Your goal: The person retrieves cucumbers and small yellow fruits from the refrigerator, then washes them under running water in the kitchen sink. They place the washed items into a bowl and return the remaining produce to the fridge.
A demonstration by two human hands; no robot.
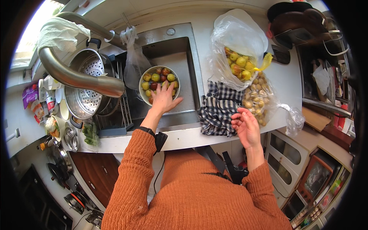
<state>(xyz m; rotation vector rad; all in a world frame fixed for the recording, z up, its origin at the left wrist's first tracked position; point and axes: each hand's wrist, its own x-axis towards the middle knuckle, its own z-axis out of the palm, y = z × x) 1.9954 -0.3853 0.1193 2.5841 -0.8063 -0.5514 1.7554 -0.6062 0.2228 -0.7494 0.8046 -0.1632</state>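
Observation:
In the metal sink point(184, 100), a pale round bowl point(140, 92) holds small red and yellow-green fruits point(155, 77) in water. My left hand point(164, 98) reaches over the bowl, fingers spread on the fruits; it grips nothing. Palm up and fingers loosely curled, my right hand point(246, 126) is held above the counter edge with nothing in it. Beside it lies a black-and-white checked cloth point(220, 112). Behind the cloth, a clear plastic bag point(224, 34) contains netted yellow-green fruits point(240, 63). A second clear bag point(256, 100) of small round tan items lies to the right.
A thick metal faucet point(83, 79) arches over the left side, with a white cloth point(59, 36) draped on it. Steamer pots point(83, 100) stand left of the sink beside a rack point(122, 106). A thin plastic bag point(135, 63) hangs above the sink. Jars and packages crowd the far left.

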